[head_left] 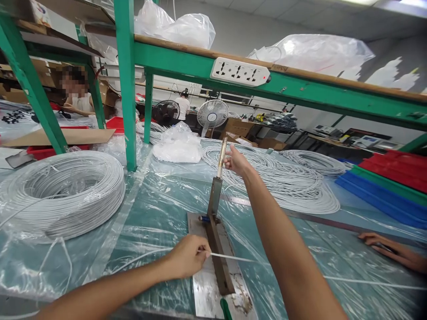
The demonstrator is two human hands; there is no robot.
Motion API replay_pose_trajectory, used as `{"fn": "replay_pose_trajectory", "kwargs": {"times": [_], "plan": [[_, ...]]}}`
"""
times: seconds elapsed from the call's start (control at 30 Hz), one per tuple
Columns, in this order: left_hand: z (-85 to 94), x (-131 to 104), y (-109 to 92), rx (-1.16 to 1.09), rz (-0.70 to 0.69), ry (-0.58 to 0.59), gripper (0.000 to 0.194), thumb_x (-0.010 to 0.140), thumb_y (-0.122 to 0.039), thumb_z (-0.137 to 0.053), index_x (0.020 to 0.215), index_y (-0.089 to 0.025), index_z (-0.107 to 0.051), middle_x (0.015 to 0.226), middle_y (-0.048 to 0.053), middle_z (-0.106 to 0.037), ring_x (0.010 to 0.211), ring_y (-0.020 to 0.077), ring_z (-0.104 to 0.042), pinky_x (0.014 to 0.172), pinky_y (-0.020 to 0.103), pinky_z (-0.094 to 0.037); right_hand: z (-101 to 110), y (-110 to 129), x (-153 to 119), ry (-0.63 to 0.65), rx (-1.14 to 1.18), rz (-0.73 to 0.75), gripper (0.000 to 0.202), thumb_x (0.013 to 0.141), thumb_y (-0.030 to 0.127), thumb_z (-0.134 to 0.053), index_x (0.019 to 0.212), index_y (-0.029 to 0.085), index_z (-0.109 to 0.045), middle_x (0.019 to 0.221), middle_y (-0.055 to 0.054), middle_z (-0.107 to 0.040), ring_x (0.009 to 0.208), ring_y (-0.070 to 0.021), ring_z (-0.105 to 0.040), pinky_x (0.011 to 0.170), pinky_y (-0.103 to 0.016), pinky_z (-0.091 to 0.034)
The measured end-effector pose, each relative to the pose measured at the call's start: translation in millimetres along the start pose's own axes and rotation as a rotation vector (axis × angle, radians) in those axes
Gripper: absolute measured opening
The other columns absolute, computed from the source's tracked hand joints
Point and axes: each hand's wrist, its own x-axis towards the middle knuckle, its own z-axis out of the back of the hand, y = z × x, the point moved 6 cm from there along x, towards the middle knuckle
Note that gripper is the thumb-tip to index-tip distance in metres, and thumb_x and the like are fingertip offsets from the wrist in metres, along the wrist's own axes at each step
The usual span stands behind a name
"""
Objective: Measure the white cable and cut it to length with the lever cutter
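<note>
My left hand is closed on a thin white cable, just left of a metal lever cutter on a steel base plate. The cable runs across the cutter toward the right, passing under my right forearm. Up at the cutter's raised handle, my right hand has its fingers around or against the grip. The handle stands nearly upright. A blue spring shows at the cutter's hinge.
A large white cable coil lies left; loose coils lie behind. Stacked trays stand right, near another person's hand. A green shelf frame rises ahead with a power strip. Two people are farther back.
</note>
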Motion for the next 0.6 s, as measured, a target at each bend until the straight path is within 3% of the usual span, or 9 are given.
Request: {"fn": "replay_pose_trajectory", "kwargs": {"times": [0.13,0.27,0.43,0.6], "plan": [[-1.4,7.5,5.6,-0.248,0.040,-0.052,0.021,0.077,-0.026,-0.054,0.078,-0.012,-0.070,0.069,0.003,-0.065,0.064,0.0138,-0.052,0.054,0.022,-0.032,-1.9,6.7,-1.8,0.054,0.016,-0.053,0.054,0.094,0.053,-0.022,0.080,0.012,-0.055,0.038,0.006,-0.035,0.029,-0.0039,-0.024,0.032,-0.013,-0.023],[-2.0,11.1,10.3,-0.209,0.064,-0.113,0.025,0.075,-0.037,-0.059,0.076,-0.016,-0.072,0.070,0.002,-0.067,0.067,0.0158,-0.054,0.056,0.023,-0.031,6.2,20.1,-32.0,0.065,0.061,-0.031,0.054,0.094,0.053,-0.022,0.082,0.013,-0.055,0.039,0.005,-0.041,0.030,-0.0032,-0.030,0.035,-0.012,-0.026],[-7.8,17.7,15.1,-0.039,0.067,-0.108,0.016,0.076,-0.021,-0.054,0.070,-0.015,-0.068,0.062,0.003,-0.062,0.060,0.0159,-0.053,0.055,0.025,-0.029,28.8,26.4,-110.9,0.070,0.088,-0.021,0.063,0.090,0.044,-0.005,0.083,0.005,-0.053,0.050,-0.001,-0.056,0.042,-0.0002,-0.052,0.048,-0.018,-0.031],[-14.0,23.1,21.6,-0.115,0.078,-0.083,0.014,0.075,-0.020,-0.051,0.066,-0.015,-0.060,0.062,0.001,-0.057,0.060,0.0139,-0.051,0.054,0.023,-0.029,54.2,-6.4,-198.1,0.051,0.108,-0.155,0.047,0.089,0.047,-0.024,0.072,0.012,-0.050,0.045,-0.003,-0.058,0.032,-0.0066,-0.050,0.039,-0.021,-0.024]]}}
